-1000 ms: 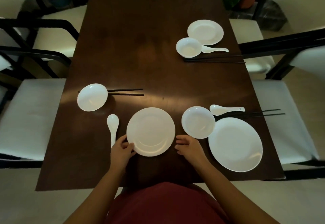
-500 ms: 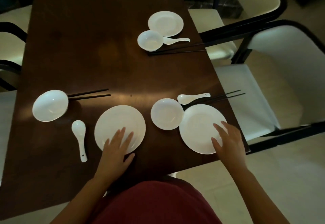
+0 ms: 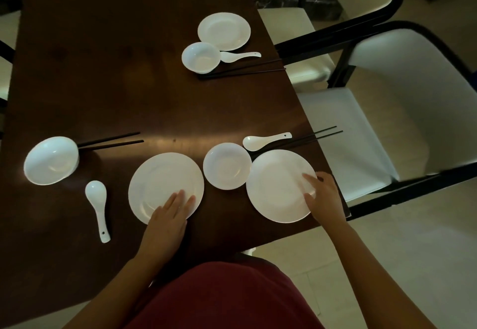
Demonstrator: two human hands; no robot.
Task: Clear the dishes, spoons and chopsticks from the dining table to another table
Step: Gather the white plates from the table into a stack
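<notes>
Resting flat on the near rim of the centre plate (image 3: pixel 165 186), the left hand (image 3: pixel 165 221) lies palm down with fingers spread and extended; it grips nothing. The right hand (image 3: pixel 324 197) sits on the right edge of the right plate (image 3: pixel 277 186), thumb and fingers partly closed over the rim; whether the plate is actually pinched cannot be told. Both plates lie on the dark wooden dining table (image 3: pixel 116 83), in the lower half of the frame.

Between the two plates stands a small bowl (image 3: pixel 227 165), just beside the right plate's rim. Above it lies a white spoon (image 3: pixel 265 140), handle pointing right. A pair of black chopsticks (image 3: pixel 309 137) runs beside the spoon and projects past the table's right edge.

At the left of the frame a larger bowl (image 3: pixel 50 161) rests tilted on the ends of a second chopstick pair (image 3: pixel 113 141). Below it, left of the centre plate, lies a second spoon (image 3: pixel 99 207), handle toward the bottom of the frame.

In the upper centre of the frame sits a third setting: a far plate (image 3: pixel 224 31), a far bowl (image 3: pixel 201 57) touching its lower edge, a far spoon (image 3: pixel 240 56) to the right of the bowl, and far chopsticks (image 3: pixel 245 70) below them.

A white-cushioned chair (image 3: pixel 361 135) with a black frame stands at the right of the table. The person's red garment (image 3: pixel 227 300) fills the bottom centre.
</notes>
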